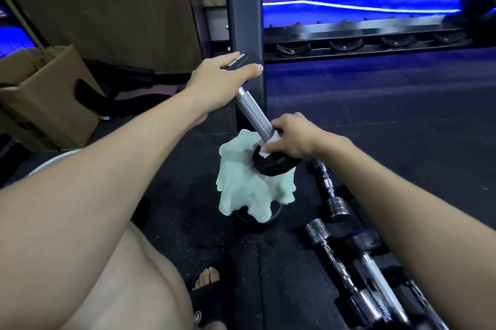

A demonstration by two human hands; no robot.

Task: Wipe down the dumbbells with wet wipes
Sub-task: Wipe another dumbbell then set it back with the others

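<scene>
Nearest, several chrome dumbbells (357,257) are laid on the black floor mat (188,222), apparently awaiting wiping. Beyond them, a black-ended dumbbell (255,112) is stood tilted on a pale green cloth (241,190). A white wet wipe (268,146) is pinched by the right hand (292,136) against the handle's lower end, where it meets the lower head; the upper head is gripped by the left hand (217,80). Wiping is judged midway on this piece. Farther off, a rack upright (244,21) and a cardboard box (51,93) are seen.
</scene>
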